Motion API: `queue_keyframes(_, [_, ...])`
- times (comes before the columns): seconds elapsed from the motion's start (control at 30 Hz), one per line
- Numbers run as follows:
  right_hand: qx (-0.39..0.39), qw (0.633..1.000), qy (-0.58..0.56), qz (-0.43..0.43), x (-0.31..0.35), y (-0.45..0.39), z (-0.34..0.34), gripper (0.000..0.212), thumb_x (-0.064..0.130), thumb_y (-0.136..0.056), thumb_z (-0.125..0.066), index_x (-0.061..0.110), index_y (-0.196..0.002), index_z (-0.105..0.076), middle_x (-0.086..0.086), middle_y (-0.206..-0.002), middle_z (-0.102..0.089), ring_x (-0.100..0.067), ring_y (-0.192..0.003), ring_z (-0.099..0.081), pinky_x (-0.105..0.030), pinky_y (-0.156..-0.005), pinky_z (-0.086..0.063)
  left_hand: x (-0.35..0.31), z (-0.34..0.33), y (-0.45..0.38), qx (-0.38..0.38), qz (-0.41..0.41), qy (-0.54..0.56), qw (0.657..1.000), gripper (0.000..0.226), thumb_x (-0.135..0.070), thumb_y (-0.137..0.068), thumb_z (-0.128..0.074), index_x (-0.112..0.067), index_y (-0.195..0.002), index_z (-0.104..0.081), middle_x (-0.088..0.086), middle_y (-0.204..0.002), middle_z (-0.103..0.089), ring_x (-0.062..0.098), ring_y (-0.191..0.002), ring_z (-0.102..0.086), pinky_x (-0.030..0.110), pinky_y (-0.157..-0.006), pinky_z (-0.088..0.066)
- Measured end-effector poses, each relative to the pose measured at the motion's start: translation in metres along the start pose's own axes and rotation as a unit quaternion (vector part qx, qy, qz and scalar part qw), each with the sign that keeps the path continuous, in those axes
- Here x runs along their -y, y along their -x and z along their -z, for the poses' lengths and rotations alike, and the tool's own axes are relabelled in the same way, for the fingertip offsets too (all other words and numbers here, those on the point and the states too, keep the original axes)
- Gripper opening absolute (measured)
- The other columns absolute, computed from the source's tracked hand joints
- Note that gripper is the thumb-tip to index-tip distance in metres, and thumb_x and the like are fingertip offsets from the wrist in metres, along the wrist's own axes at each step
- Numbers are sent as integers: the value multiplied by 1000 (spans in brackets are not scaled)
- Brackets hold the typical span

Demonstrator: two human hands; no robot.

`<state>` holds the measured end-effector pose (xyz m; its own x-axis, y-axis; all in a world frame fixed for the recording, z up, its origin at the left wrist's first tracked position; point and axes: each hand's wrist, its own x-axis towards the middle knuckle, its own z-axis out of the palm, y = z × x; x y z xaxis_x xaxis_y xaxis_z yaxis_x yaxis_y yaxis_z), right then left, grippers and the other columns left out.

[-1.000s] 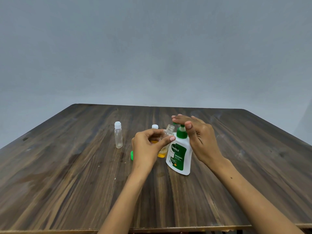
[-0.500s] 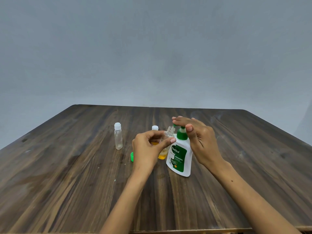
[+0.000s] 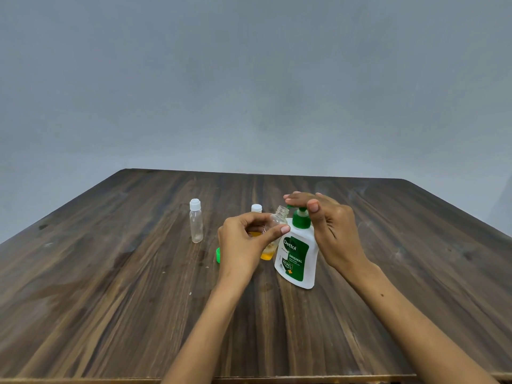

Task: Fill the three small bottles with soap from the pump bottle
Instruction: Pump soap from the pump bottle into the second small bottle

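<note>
Rising off the green pump head (image 3: 300, 217), the right hand (image 3: 335, 234) lay flat at frame centre; the left hand (image 3: 243, 245) pinched the light, slippery clear plastic bottle (image 3: 274, 234) by its body.

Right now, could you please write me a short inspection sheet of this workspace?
Surface: dark wooden table, scuffed, a few pale specks.
Job's things: white pump bottle tilted; uncapped small bottle tilted with its mouth near the spout, orange soap at its bottom; capped clear bottle upright, looks empty; a third white-capped bottle mostly hidden behind the left hand.
Clutter: green cap on the table.
Hands: left hand pinches the uncapped small bottle; right hand lies with straight fingers over the pump head.
Cables: nothing seen.
Surroundings: plain grey wall.
</note>
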<state>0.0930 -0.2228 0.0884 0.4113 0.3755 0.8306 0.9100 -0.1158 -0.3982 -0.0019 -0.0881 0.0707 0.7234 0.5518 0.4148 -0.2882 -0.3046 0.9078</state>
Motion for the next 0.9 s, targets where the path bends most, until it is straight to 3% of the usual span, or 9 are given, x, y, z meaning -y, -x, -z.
queue_keyframes(0.13, [9, 1000, -4, -8, 0, -4, 3, 76, 66, -96, -17, 16, -107, -73, 7, -116, -69, -9, -117, -60, -45, -104, -43, -5, -1, 1, 2, -11, -3, 1000, 22, -31, -64, -85, -33, -81, -71, -10, -79, -75, 5, -78, -71, 22, -75, -58])
queue_keyframes(0.5, [4, 1000, -8, -6, 2, -2, 3, 76, 66, -96, -17, 15, -108, -73, 5, -118, -69, -11, -119, -59, -50, -103, -43, -3, -1, 2, 1, 0, 1, 1000, 29, -35, -61, -86, -23, -86, -76, -6, -80, -76, 11, -79, -72, 32, -79, -60])
queue_keyframes(0.7, [-5, 1000, -4, -6, 0, 1, -2, 75, 65, -97, -18, 15, -104, -74, 6, -109, -71, -10, -113, -63, -50, -100, -45, -2, 0, 2, 3, 1, -2, 1000, 31, -40, -59, -83, -25, -85, -75, -7, -82, -76, 8, -79, -71, 29, -78, -60])
queue_keyframes(0.9, [5, 1000, -8, -5, 1, -2, 3, 77, 66, -96, -17, 16, -107, -74, 7, -116, -69, -10, -118, -60, -47, -104, -42, -4, 0, 3, 3, -6, 2, 1000, 30, -45, -55, -80, -31, -81, -72, -9, -79, -75, 6, -77, -71, 25, -76, -59])
